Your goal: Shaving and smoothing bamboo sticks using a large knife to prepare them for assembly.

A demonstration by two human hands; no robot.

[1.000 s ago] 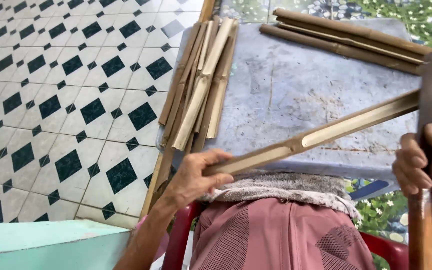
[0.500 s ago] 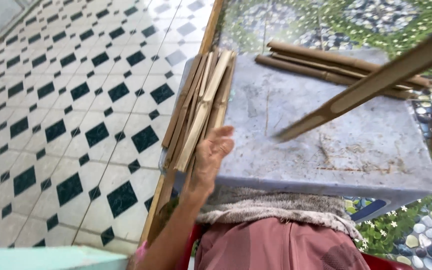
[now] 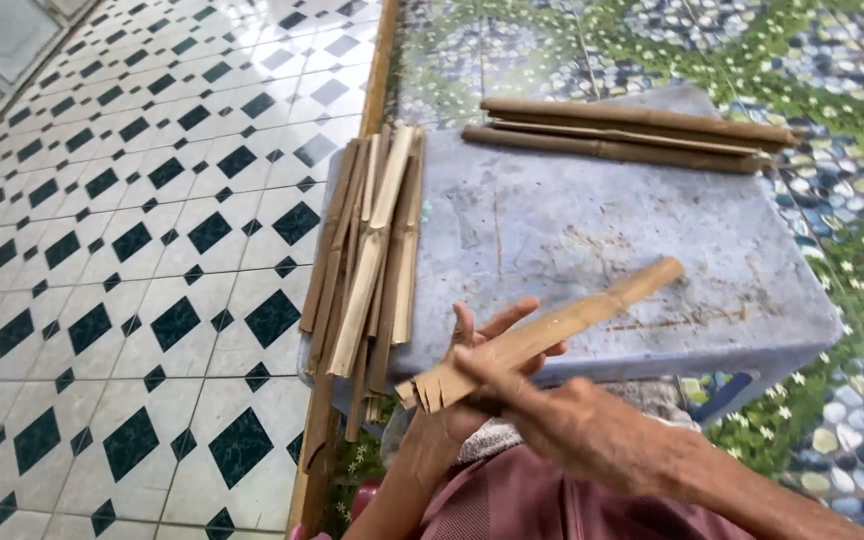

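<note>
A short length of bamboo (image 3: pixel 562 325) slants across the front of a grey-blue plastic table (image 3: pixel 552 215). Its near end is split into several slivers. My right hand (image 3: pixel 562 420) reaches in from the lower right and grips the bamboo just behind the split end. My left hand (image 3: pixel 472 345) is under the bamboo with its fingers spread, touching it from below. A bundle of flat split bamboo strips (image 3: pixel 372 255) lies along the table's left edge, close to my left hand.
Three long bamboo pieces (image 3: pixel 632 135) lie along the table's far edge. A white floor with dark diamond tiles (image 3: pixel 132 250) is on the left, bordered by a wooden strip (image 3: pixel 377 60). Pebbled green ground (image 3: pixel 852 200) is on the right. Pink cloth (image 3: pixel 512 500) covers my lap.
The long bamboo piece swung up off the table and came back turned, split end toward me. My left hand let go of it and opened beneath it. My right hand now grips it.
</note>
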